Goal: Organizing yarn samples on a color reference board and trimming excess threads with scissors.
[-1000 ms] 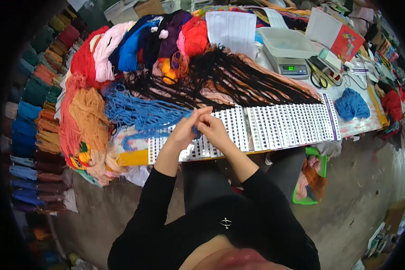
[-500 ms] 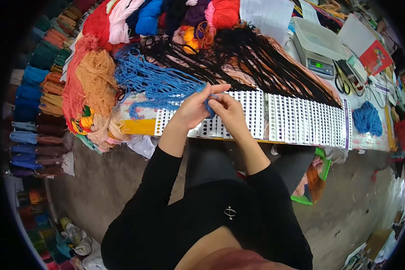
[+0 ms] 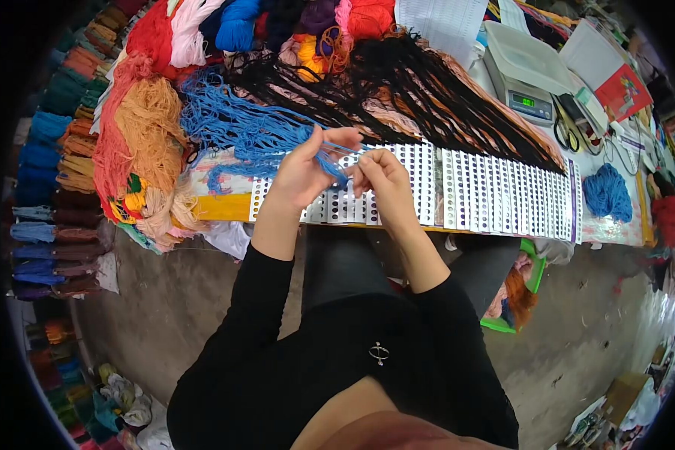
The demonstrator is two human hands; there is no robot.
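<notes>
Blue embroidery thread (image 3: 255, 135) lies in a loose, tangled bundle on the table, and its right end runs into my hands. My left hand (image 3: 296, 178) has its thumb raised and its fingers curled round the ends of these strands. A small dark blue bunch hangs below those fingers. Opposite it, my right hand (image 3: 386, 184) pinches a few fine strands between thumb and fingertips, drawing them taut from the left hand. White cards with rows of holes (image 3: 495, 191) lie under and beside my hands.
Long black strands (image 3: 457, 105) spread behind the cards. Orange thread (image 3: 154, 124) is piled at the left, with colourful skeins (image 3: 236, 26) at the back. On the right are a digital scale (image 3: 529, 101), scissors (image 3: 565, 131) and a blue skein (image 3: 607, 193). A green basket (image 3: 534, 270) stands below the table.
My hands have moved apart from being close together, and strands now stretch between them. The left hand has opened its thumb upward. The whole view has shifted slightly.
</notes>
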